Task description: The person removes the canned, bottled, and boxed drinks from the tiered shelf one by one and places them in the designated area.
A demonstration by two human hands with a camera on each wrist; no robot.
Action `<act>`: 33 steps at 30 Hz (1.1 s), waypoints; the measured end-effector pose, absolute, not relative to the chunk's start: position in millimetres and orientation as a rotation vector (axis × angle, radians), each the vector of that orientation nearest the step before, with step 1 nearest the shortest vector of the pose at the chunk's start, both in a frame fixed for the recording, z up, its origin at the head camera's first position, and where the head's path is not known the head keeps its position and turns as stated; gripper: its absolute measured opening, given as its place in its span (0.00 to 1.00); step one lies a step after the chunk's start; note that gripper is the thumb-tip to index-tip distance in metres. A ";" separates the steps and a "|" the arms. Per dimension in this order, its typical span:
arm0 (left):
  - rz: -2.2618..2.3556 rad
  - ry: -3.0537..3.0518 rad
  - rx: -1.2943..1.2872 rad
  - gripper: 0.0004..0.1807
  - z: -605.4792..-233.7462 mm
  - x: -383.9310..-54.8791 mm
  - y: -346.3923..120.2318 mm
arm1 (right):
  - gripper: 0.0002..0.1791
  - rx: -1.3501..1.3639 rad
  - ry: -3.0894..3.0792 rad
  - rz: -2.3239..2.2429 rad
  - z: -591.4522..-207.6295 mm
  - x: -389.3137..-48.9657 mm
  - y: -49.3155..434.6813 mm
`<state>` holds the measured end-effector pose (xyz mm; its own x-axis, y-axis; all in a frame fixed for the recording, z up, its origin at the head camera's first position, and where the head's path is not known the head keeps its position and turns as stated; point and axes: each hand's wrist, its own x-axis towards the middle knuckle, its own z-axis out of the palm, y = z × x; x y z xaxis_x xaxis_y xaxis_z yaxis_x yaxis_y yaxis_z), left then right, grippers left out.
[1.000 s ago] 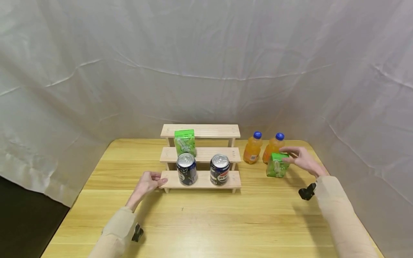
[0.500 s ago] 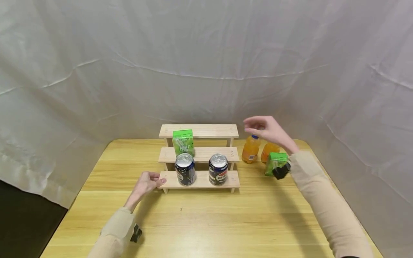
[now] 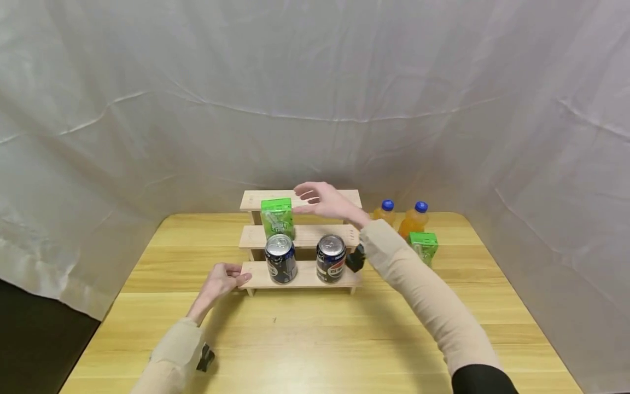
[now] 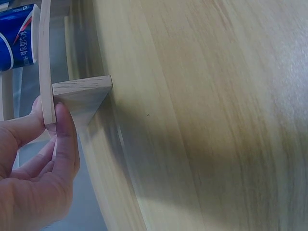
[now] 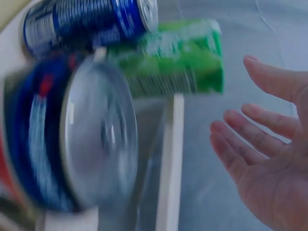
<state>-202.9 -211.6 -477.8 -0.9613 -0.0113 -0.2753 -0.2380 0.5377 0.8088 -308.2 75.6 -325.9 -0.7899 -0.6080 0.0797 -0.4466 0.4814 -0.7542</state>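
My left hand [image 3: 220, 281] pinches the left end of the bottom step of a wooden three-step shelf [image 3: 307, 276]; in the left wrist view, thumb and fingers sit on either face of the board [image 4: 46, 72]. My right hand [image 3: 327, 201] holds nothing, its fingers spread apart close to the right of a green drink carton [image 3: 277, 218] on the middle step. The right wrist view shows a gap between those fingers and the carton [image 5: 192, 57]. Two dark blue soda cans stand on the bottom step, a left can [image 3: 280, 260] and a right can [image 3: 331, 260].
Right of the shelf, two orange juice bottles with blue caps, one nearer [image 3: 384, 213] and one farther right [image 3: 413, 220], stand on the wooden table [image 3: 295, 345]. A second green carton [image 3: 424, 246] is in front of them, partly behind the right sleeve. A grey curtain [image 3: 315, 109] hangs behind.
My right hand has left the green carton on the right, risen past the bottles and travelled left to the carton on the shelf. My left hand keeps its hold on the bottom step.
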 end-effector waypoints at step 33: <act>1.405 2.579 -0.184 0.28 -479.7 -203.0 -211.1 | 0.19 -0.975 2.838 -1.146 -309.4 -293.9 60.2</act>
